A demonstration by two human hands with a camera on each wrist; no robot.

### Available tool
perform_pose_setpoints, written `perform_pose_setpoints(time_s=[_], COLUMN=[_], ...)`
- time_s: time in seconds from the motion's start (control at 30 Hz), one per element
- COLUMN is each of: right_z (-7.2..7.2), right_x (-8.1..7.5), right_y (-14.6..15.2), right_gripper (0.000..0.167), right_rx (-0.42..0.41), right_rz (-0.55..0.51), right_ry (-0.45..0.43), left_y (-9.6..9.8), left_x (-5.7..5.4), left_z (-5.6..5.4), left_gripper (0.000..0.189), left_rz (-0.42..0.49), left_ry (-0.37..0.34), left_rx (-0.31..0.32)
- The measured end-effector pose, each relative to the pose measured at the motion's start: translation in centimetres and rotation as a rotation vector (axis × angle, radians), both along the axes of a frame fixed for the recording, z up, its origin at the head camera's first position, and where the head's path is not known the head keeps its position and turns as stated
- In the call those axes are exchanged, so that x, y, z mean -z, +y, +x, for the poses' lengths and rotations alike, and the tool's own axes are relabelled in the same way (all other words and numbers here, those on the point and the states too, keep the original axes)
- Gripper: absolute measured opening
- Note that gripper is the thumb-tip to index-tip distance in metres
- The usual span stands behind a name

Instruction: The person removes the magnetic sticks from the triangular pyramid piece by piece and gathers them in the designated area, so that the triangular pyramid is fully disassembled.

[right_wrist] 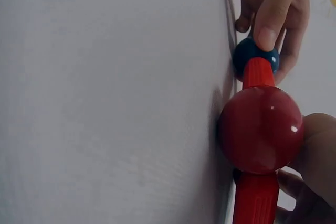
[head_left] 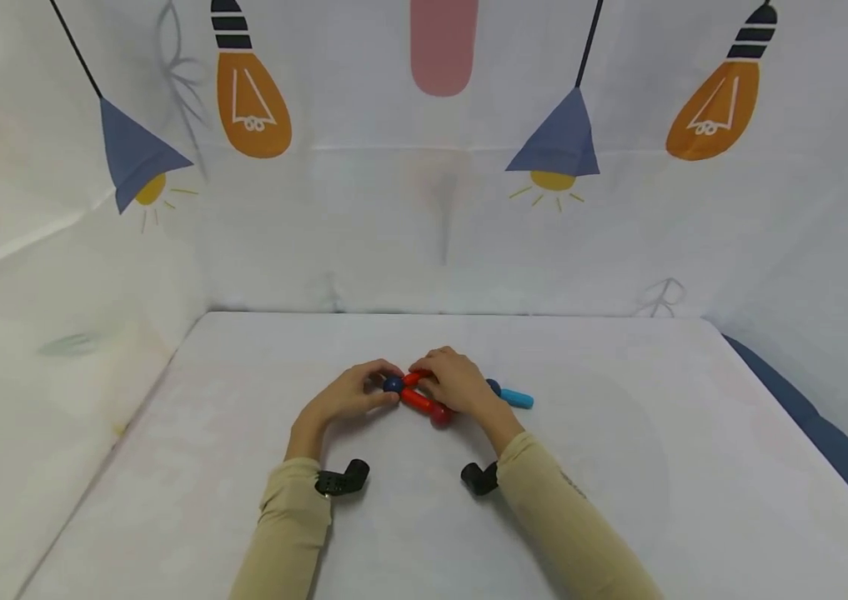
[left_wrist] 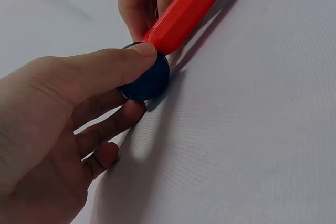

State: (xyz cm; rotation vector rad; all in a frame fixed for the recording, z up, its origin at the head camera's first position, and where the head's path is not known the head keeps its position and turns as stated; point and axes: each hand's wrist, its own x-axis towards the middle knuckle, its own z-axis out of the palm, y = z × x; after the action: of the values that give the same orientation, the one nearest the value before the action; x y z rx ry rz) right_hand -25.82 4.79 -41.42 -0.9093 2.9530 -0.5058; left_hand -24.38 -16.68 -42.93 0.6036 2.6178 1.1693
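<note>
My left hand (head_left: 356,392) pinches a dark blue ball (left_wrist: 149,80) between thumb and fingers. From that ball a red rod (left_wrist: 184,17) runs to a larger-looking red ball (right_wrist: 261,129). Another red rod (head_left: 413,378) meets the blue ball at the back, and my right hand (head_left: 457,383) grips it, its fingers covering most of it. Below the red ball in the right wrist view, a further red rod (right_wrist: 255,200) continues the frame. Beyond the right hand, a second dark blue ball (head_left: 494,387) carries a light blue rod (head_left: 517,398).
A white cloth covers the table (head_left: 243,533), whose back edge meets a white curtain (head_left: 378,242) printed with lamps and bulbs. Each wrist wears a black camera mount, such as the left one (head_left: 343,478). Dark blue fabric (head_left: 806,408) shows past the right edge.
</note>
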Motion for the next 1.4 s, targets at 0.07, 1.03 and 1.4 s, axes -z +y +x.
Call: perform_pose_setpoints(time_s=[0.07,1.03,1.4], right_z=[0.0,4.9,4.6], right_x=[0.1,0.9,0.0], right_y=[0.2,2.7,3.5], right_gripper=[0.025,0.033,0.031], right_rx=[0.044,-0.043,-0.105], right_rz=[-0.007,0.016,-0.111], right_ry=[0.005,0.010,-0.079], left_y=[0.3,1.4,2.3], left_x=[-0.1,0.1,-0.6], left_z=[-0.1,-0.8,-3.0], left_gripper=[0.032,0.029,0.036], left_rz=[0.000,-0.040,0.023], left_ry=[0.007,-0.010,0.092], left_rx=[0.006,0.015,-0.120])
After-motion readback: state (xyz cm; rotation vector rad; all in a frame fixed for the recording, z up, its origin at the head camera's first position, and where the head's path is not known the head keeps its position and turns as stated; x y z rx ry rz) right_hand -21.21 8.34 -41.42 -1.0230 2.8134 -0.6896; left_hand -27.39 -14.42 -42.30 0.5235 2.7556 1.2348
